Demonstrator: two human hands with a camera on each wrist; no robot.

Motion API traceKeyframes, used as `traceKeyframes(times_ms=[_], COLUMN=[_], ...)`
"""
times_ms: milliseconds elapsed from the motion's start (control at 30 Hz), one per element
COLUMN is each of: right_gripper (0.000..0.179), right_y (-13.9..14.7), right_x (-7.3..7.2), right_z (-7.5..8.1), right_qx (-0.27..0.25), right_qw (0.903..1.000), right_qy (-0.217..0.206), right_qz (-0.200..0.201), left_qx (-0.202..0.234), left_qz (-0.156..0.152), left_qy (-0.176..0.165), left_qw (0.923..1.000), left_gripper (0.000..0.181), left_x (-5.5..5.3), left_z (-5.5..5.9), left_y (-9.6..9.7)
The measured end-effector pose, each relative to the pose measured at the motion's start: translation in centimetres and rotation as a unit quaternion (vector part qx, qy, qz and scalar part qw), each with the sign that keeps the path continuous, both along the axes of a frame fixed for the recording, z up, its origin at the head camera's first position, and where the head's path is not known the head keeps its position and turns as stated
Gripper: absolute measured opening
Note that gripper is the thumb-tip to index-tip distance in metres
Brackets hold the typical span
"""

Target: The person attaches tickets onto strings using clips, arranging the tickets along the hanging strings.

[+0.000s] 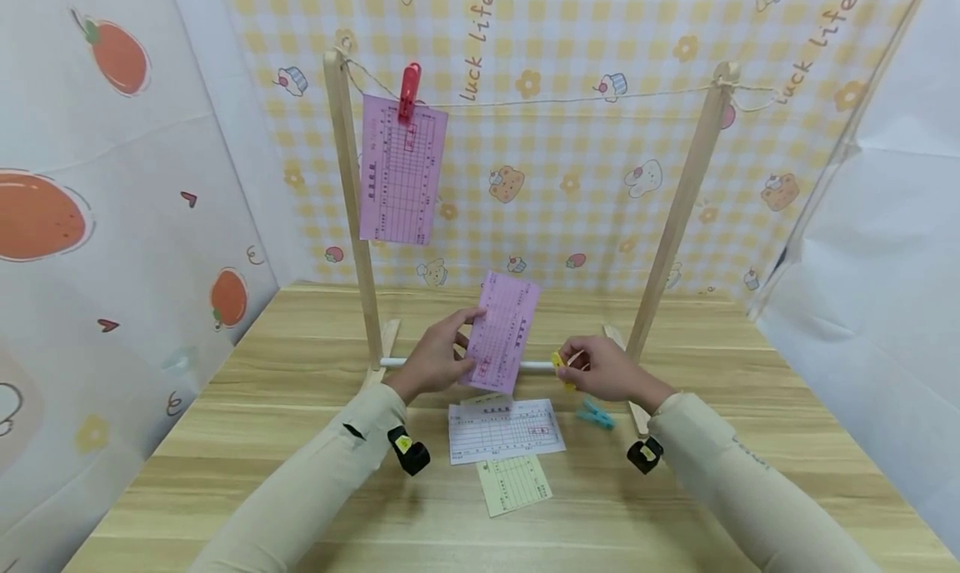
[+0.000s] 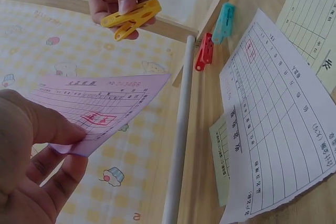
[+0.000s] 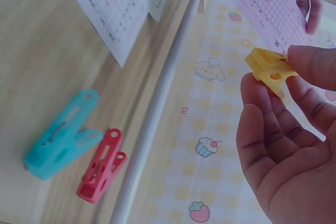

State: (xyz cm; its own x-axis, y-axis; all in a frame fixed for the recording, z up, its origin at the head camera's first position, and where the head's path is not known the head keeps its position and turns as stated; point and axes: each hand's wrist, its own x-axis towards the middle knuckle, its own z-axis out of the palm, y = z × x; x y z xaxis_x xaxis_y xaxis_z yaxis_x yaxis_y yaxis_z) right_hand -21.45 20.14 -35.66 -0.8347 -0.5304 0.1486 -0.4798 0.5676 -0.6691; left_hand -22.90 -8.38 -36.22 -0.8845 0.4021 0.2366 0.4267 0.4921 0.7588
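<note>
My left hand (image 1: 435,355) pinches a pink printed slip (image 1: 504,331) by its left side, held up above the table. In the left wrist view the thumb lies on the slip beside its red stamp. To the right, my right hand (image 1: 603,368) pinches a yellow clothespin (image 2: 132,18) between thumb and fingers, apart from the slip. Another pink slip (image 1: 401,181) hangs from a string (image 1: 555,100) at the upper left, clipped by a red clothespin (image 1: 408,92). Below my hands, a white slip (image 1: 506,431) lies partly over a pale yellow-green slip (image 1: 515,485) on the table.
A turquoise clothespin (image 1: 596,414) and a red clothespin (image 3: 101,166) lie on the table near the right post. Two wooden posts (image 1: 682,206) carry the string, joined low down by a white rod (image 1: 393,362). A checked cloth (image 1: 555,23) hangs behind.
</note>
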Motion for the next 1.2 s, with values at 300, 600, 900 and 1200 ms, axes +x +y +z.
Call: traceKeyframes(times_ms=[300,600,900,1200], right_gripper=[0.006,0.004,0.007,0.01], right_y=[-0.1,-0.7,-1.1,-1.5], right_x=[-0.4,-0.6,-0.8,-1.0], right_z=[1.3,2.3,3.2,4.1], right_qx=[0.013,-0.01,-0.002,0.001], right_qw=[0.9992,0.9991,0.9988,0.9982], right_qy=[0.026,0.013,0.022,0.015], right_qz=[-0.029,-0.038,-0.044,-0.058], left_qx=[0.042,0.053,0.044,0.043], left_qz=[-0.015,-0.009,-0.001,-0.006], left_qy=[0.047,0.094,0.099,0.092], left_qw=[0.9979,0.9941,0.9941,0.9948], left_gripper=[0.074,0.072,0.071,0.071], left_x=[-0.2,-0.3,-0.4,-0.6], left_z=[0.4,0.8,1.3,1.6], left_y=[0.3,0.1,-0.2,-0.2])
